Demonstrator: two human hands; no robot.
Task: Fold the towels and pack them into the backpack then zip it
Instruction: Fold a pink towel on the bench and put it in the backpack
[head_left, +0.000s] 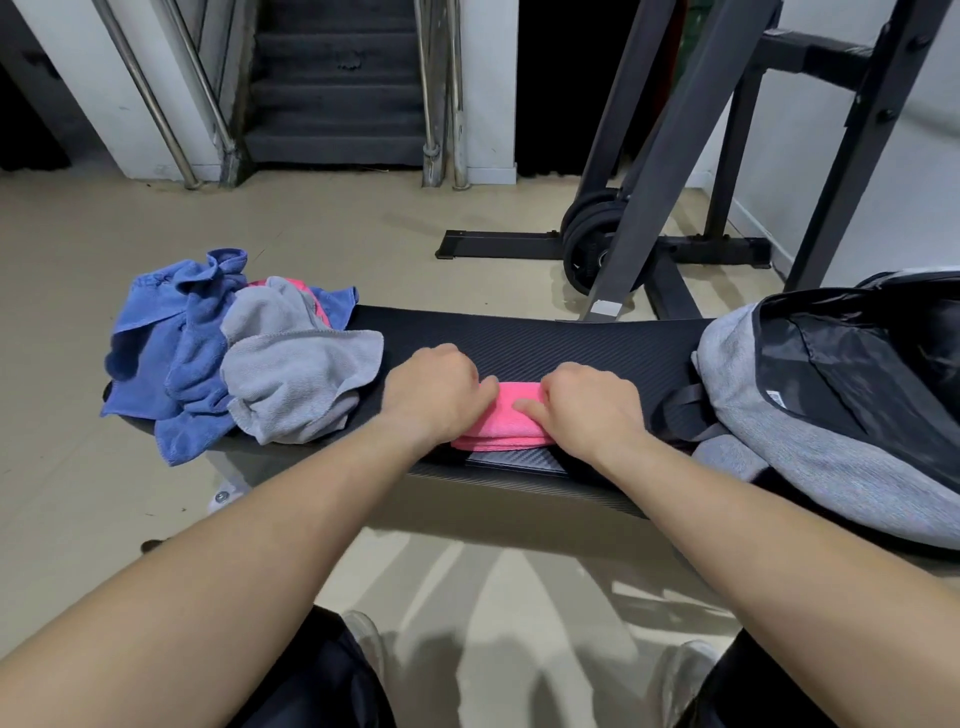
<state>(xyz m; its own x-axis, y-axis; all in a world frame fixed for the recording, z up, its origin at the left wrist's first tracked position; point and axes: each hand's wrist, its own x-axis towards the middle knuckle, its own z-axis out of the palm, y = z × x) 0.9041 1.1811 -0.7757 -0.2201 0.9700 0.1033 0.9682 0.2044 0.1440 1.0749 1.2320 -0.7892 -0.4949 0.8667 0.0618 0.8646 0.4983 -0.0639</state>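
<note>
While near bench (545, 338) edge, pink towel (501, 427)

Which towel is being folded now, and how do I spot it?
Look at the long black bench across the middle, with an open grey backpack at its right end and a crumpled towel pile at its left. Between them, near the front edge, lies the folded pink towel, held by the left hand and right hand. It alone is neatly folded, apart from the pile.
</note>
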